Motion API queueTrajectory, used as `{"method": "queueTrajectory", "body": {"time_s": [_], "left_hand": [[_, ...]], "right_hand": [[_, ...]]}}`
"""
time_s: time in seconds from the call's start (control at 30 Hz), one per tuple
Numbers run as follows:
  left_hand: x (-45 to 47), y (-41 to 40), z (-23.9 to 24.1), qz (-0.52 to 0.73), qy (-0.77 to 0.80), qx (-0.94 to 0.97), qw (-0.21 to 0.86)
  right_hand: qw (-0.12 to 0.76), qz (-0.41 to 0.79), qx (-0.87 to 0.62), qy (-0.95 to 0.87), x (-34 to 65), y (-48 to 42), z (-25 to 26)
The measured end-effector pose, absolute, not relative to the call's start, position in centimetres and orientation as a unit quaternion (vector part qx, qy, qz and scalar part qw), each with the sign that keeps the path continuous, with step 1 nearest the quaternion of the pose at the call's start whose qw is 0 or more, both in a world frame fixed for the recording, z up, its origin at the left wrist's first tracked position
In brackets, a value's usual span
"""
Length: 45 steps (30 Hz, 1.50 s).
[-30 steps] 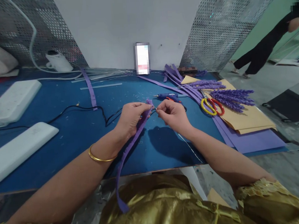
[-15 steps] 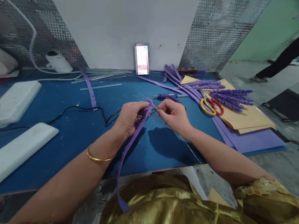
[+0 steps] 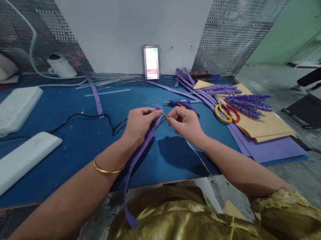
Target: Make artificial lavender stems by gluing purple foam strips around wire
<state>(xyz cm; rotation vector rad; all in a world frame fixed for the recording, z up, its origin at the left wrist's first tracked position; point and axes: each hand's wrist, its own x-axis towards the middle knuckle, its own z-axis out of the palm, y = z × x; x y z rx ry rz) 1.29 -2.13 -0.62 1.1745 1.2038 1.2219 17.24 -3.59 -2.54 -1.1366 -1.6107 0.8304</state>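
My left hand (image 3: pixel 141 124) pinches the upper end of a fringed purple paper strip (image 3: pixel 137 158), whose tail hangs past the table edge towards my lap. A small curled purple tuft shows at its fingertips. Close on the right, my right hand (image 3: pixel 186 124) is closed in a pinch on a thin wire (image 3: pixel 197 154); its short end reaches the tuft and its long end trails down to the table edge. Just behind the hands lies a blue glue gun (image 3: pixel 177 102), its black cord running left.
Scissors (image 3: pixel 226 113) with yellow and red handles lie right, by finished purple lavender sprigs (image 3: pixel 249 103) on tan paper (image 3: pixel 269 126) and purple sheets (image 3: pixel 282 150). A phone (image 3: pixel 151 62) leans at the back. White power strips (image 3: pixel 24 159) sit left. A person's leg (image 3: pixel 314 77) shows far right.
My left thumb has shifted over the strip near the tuft, while the pinch on the wire stays. The person's leg in the background has moved right.
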Motion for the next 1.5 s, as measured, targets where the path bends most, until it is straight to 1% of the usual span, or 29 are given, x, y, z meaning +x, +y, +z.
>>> {"method": "queueTrajectory", "body": {"time_s": [0.23,0.33,0.5,0.57,0.77,0.93,1.07,1.13,1.33,1.4,1.5], "left_hand": [[1.1,-2.0,-0.9,0.502,0.492,0.519,0.486],[1.2,-2.2,-0.9,0.494,0.491,0.552,0.458],[1.1,-2.4,-0.8,0.477,0.498,0.607,0.395],[1.1,-2.4,-0.9,0.467,0.494,0.622,0.387],[1.0,-2.0,-1.5,0.463,0.467,0.597,0.458],[1.1,-2.1,-1.2,0.466,0.459,0.583,0.482],[1.4,-2.3,-0.7,0.474,0.465,0.525,0.532],[1.5,-2.3,-0.7,0.483,0.482,0.493,0.539],[1.4,-2.1,-1.0,0.515,0.496,0.506,0.482],[1.4,-2.2,-1.0,0.515,0.497,0.54,0.443],[1.3,-2.2,-1.0,0.521,0.51,0.583,0.358]], "right_hand": [[0.471,0.461,-0.453,-0.6,17.2,-3.2,-2.0],[0.481,0.512,-0.434,-0.564,17.2,-3.1,-1.7],[0.49,0.542,-0.425,-0.535,17.3,-3.0,-1.6],[0.49,0.548,-0.429,-0.525,17.4,-2.9,-1.5],[0.499,0.564,-0.437,-0.492,17.7,-2.5,-1.5],[0.495,0.598,-0.432,-0.459,17.8,-2.3,-1.7],[0.513,0.59,-0.432,-0.449,17.8,-2.4,-1.6],[0.518,0.585,-0.431,-0.453,17.7,-2.4,-1.5],[0.515,0.581,-0.434,-0.456,17.6,-2.5,-1.4],[0.515,0.578,-0.434,-0.461,17.6,-2.5,-1.4],[0.517,0.572,-0.434,-0.465,17.6,-2.6,-1.4]]}}
